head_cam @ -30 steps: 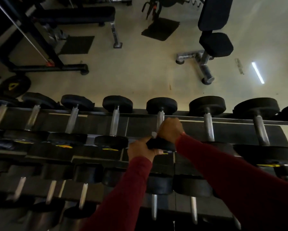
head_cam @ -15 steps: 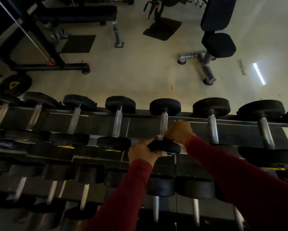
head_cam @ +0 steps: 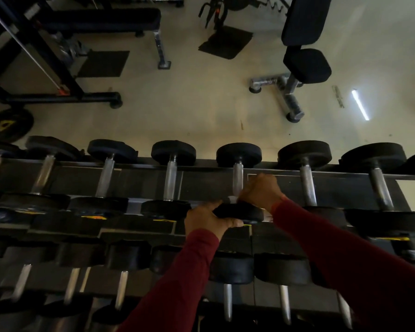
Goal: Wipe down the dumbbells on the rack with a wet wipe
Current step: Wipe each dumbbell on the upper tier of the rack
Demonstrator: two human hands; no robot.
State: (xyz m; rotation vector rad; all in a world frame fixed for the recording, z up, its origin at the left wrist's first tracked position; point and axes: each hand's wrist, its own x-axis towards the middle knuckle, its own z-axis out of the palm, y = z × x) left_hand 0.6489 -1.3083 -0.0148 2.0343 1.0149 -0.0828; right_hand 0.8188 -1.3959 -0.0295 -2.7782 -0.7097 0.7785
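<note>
A row of black dumbbells with chrome handles lies across the top tier of the dark rack (head_cam: 345, 185). My left hand (head_cam: 205, 220) grips the near head of the middle dumbbell (head_cam: 237, 180). My right hand (head_cam: 261, 191) is closed over the near end of that dumbbell's handle, with a small white wet wipe (head_cam: 232, 199) showing at its fingers. Both arms wear dark red sleeves. More dumbbells lie on the lower tier (head_cam: 230, 267).
Beyond the rack lies pale gym floor. An adjustable bench (head_cam: 302, 56) stands at the back right, a flat bench (head_cam: 101, 20) and a black machine frame (head_cam: 57, 92) at the back left. A weight plate (head_cam: 7, 125) lies at the far left.
My right hand has slid from the middle of the handle toward its near end, beside the head. My left hand keeps its grip on the dumbbell head.
</note>
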